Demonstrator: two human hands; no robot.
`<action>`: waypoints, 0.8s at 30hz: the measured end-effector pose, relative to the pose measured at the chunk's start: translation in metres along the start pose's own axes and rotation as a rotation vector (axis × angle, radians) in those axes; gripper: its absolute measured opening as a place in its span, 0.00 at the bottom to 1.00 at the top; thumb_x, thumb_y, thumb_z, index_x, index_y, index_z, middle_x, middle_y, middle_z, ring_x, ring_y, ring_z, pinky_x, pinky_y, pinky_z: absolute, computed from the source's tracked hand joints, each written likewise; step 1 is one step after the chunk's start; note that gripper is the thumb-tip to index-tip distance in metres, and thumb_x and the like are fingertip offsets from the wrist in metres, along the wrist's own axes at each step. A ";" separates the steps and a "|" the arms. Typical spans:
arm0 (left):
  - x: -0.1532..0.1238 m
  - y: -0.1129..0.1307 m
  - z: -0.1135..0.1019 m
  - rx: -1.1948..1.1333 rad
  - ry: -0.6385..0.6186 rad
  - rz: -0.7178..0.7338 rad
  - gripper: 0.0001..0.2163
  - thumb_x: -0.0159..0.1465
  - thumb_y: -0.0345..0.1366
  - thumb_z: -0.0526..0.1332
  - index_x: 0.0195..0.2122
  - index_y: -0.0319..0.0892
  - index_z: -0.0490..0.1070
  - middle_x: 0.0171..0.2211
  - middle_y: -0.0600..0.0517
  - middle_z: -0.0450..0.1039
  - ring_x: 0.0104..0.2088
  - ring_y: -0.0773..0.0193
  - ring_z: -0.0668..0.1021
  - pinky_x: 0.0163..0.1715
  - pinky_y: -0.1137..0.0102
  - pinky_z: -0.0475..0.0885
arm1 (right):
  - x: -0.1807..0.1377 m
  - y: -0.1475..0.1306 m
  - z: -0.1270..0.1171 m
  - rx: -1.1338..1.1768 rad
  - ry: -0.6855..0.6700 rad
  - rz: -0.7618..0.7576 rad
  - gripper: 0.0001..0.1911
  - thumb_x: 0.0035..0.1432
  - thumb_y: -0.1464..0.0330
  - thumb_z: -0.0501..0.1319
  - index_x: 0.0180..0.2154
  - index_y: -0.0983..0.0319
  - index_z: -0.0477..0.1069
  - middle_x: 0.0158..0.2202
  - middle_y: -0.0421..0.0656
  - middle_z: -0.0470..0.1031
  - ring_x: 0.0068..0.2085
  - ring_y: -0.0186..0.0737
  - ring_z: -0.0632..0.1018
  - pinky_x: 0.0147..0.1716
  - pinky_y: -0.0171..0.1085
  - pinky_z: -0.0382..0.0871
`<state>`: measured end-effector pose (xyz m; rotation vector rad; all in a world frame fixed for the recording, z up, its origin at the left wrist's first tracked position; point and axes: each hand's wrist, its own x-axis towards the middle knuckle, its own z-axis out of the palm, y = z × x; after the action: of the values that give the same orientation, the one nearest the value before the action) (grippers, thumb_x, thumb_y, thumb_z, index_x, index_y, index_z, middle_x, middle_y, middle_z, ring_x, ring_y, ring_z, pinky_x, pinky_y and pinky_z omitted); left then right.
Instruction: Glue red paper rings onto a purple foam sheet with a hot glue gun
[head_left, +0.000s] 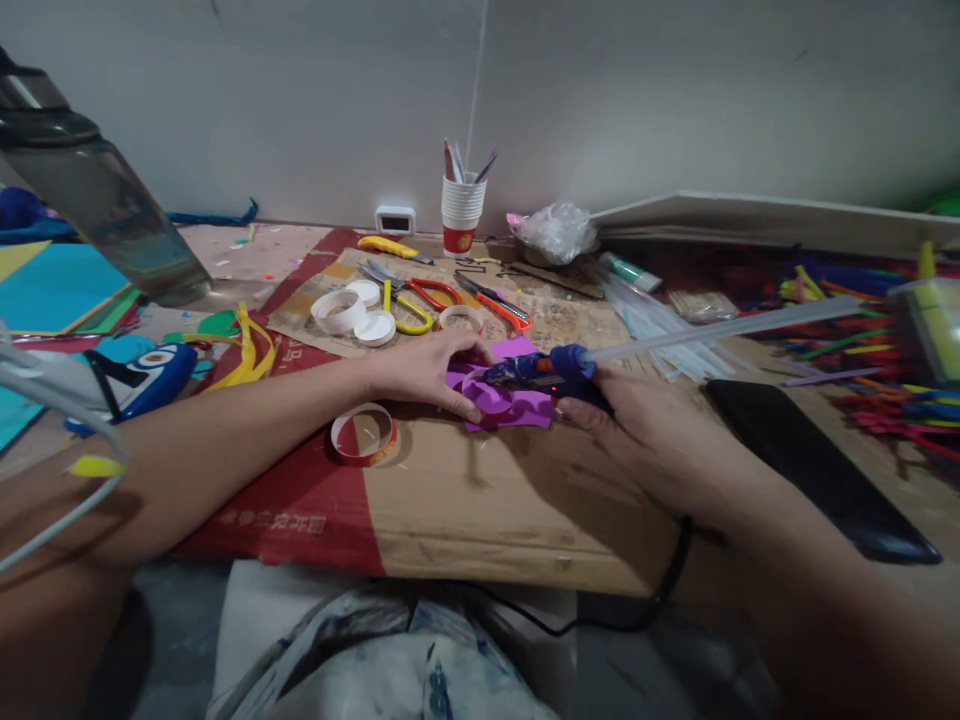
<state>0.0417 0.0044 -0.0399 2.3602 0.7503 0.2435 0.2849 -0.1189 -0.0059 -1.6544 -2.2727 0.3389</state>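
Observation:
My right hand (611,415) is wrapped round a blue hot glue gun (536,370) with a long translucent glue stick (727,328) sticking out of its back. The gun's nozzle points left, over a purple piece of craft foam or paper (529,408). Fingers and thumb of my left hand (427,370) hold the purple piece at its left side, with a round purple part in the middle near the nozzle. Whether the nozzle touches it, I cannot tell. Just left of this lies a cut paper-cup ring (365,436), white inside with a red edge.
Behind my hands lie yellow-handled scissors (409,315), orange-handled pliers (502,308), white rings (339,311) and a yellow cutter (390,246). Stacked paper cups (461,215) hold pens. A water bottle (112,200) stands left; a black phone (817,470) and pipe cleaners (847,345) lie right. The glue gun's cord (585,628) hangs in front.

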 end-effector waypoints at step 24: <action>0.005 -0.009 -0.012 0.140 -0.104 0.097 0.39 0.49 0.47 0.76 0.63 0.46 0.69 0.58 0.44 0.70 0.59 0.51 0.73 0.59 0.61 0.67 | -0.003 0.010 -0.005 0.014 0.069 -0.006 0.10 0.66 0.60 0.53 0.36 0.57 0.67 0.36 0.48 0.77 0.38 0.51 0.78 0.35 0.44 0.70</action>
<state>0.0379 0.0193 -0.0364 2.5233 0.6221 0.1114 0.2965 -0.1189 -0.0050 -1.6271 -2.2193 0.2907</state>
